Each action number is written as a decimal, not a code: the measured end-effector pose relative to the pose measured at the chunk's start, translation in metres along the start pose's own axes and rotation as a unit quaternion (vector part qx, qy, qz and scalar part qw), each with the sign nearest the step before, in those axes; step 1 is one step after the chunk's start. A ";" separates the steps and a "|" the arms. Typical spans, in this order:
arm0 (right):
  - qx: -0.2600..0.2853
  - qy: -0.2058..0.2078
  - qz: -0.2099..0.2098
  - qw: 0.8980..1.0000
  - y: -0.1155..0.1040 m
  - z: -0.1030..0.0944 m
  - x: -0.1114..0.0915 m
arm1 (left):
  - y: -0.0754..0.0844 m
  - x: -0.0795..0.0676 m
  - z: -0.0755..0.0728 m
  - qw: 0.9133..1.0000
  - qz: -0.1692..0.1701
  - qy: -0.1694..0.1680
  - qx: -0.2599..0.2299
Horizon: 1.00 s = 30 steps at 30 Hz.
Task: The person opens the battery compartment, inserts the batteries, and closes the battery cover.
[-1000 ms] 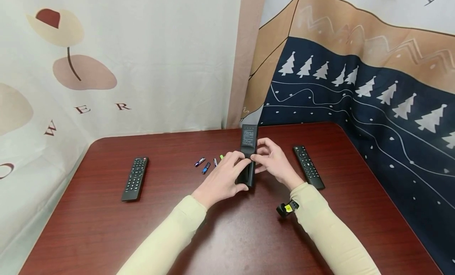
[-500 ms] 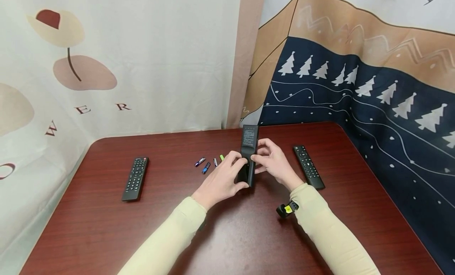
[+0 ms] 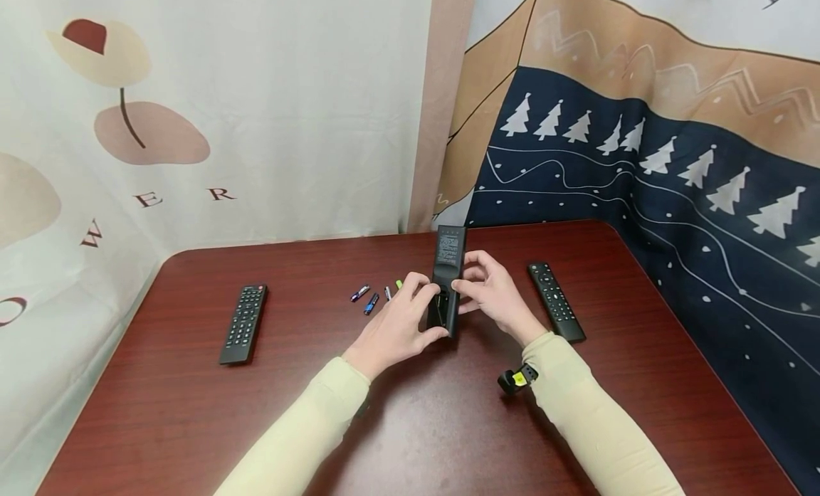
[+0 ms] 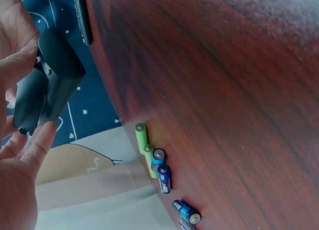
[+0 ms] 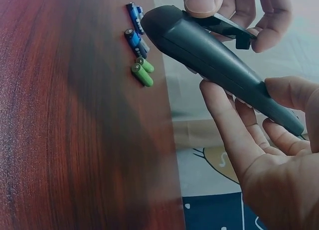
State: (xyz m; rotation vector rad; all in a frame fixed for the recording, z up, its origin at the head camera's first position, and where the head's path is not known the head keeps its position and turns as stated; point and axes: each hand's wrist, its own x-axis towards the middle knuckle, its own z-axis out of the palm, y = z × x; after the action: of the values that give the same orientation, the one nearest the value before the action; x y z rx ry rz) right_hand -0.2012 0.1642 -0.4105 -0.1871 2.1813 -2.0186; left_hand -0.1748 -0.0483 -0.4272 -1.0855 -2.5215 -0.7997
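A black remote control (image 3: 450,248) is held up off the table, its labelled back facing me. My right hand (image 3: 496,297) grips it from the right side, thumb on one edge and fingers on the other. With my left hand (image 3: 396,324) I pinch the battery cover (image 5: 227,28) by its two ends. In the right wrist view the cover stands tilted away from the body of the remote, still close to it at the rounded end. The left wrist view shows the gap between cover (image 4: 30,98) and remote (image 4: 65,80). My left fingers partly hide the battery compartment in the head view.
Several loose batteries, blue ones (image 3: 371,303) and green ones (image 4: 141,136), lie on the dark red table (image 3: 423,432) just left of my hands. One remote (image 3: 244,324) lies at the left, another (image 3: 556,302) to the right. Printed curtains (image 3: 307,126) hang behind the table.
My left fingers have drawn slightly down and left, bringing the battery cover away from the remote, so the inside of the compartment now shows. My right hand has stayed almost still.
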 end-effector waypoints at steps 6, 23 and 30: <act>-0.003 -0.003 0.003 1.000 0.001 0.000 0.000 | -0.001 -0.002 0.000 1.000 0.001 -0.001 -0.001; -0.015 -0.002 0.007 1.000 0.003 -0.003 0.001 | -0.011 -0.010 -0.007 1.000 -0.010 0.000 0.018; -0.014 0.005 0.011 1.000 0.000 -0.004 0.001 | -0.017 -0.016 -0.012 0.999 -0.016 -0.002 0.033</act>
State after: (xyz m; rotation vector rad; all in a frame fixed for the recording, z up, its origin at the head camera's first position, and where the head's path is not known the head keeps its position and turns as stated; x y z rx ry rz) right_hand -0.2025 0.1677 -0.4101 -0.1558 2.2094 -1.9830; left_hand -0.1758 -0.0739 -0.4313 -1.0284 -2.5550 -0.7176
